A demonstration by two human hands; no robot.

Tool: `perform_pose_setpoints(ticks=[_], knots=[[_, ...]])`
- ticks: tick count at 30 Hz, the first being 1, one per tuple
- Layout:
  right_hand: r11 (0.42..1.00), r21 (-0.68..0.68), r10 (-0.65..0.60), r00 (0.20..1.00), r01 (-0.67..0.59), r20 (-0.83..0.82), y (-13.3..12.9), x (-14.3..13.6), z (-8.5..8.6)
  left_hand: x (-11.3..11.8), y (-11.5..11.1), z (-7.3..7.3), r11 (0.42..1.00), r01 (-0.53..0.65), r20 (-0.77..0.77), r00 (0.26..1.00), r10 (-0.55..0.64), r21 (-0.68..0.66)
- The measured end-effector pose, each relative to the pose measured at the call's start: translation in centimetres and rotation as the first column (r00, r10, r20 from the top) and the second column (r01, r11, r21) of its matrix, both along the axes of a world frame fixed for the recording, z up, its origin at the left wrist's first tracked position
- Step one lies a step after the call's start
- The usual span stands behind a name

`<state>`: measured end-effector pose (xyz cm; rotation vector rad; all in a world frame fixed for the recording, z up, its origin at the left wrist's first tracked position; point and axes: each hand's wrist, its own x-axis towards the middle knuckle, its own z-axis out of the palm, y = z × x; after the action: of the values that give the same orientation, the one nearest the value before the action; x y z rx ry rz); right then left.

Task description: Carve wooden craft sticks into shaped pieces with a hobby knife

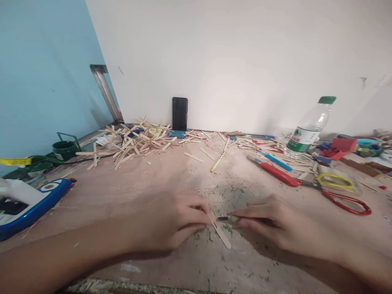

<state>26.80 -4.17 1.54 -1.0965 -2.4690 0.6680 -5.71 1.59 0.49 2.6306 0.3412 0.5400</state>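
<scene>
My left hand (188, 220) pinches the upper end of a pale wooden craft stick (223, 237) near the table's front. A narrow dark slot or cut shows in the stick close to my fingertips. From between the fingers of my right hand (266, 220) a short dark blade (223, 219) points left, its tip at or very near the stick's edge. The blade's handle is mostly hidden by my fingers. Green and dark shavings lie scattered on the wooden tabletop (147, 257) around both hands.
A heap of craft sticks (137, 143) spreads at the back left, before an upright black phone (179, 113). To the right lie a red utility knife (278, 173), a blue pen-like tool (277, 161) and scissors (346, 196), with a water bottle (303, 134) behind. A blue-rimmed object (52, 202) sits left.
</scene>
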Motion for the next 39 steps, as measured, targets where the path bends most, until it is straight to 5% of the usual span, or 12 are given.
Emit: perform_pose_setpoints(ticks=[13, 39], knots=[[0.998, -0.022, 0.063, 0.997, -0.062, 0.041, -0.33, 0.14, 1.01, -0.02, -0.03, -0.42, 0.985, 0.041, -0.084, 0.996, -0.027, 0.167], [0.997, 0.028, 0.077, 0.996, -0.079, 0.041, 0.01, -0.62, 0.10, -0.03, -0.08, -0.55, 0.975, 0.043, -0.017, 0.999, -0.041, 0.216]])
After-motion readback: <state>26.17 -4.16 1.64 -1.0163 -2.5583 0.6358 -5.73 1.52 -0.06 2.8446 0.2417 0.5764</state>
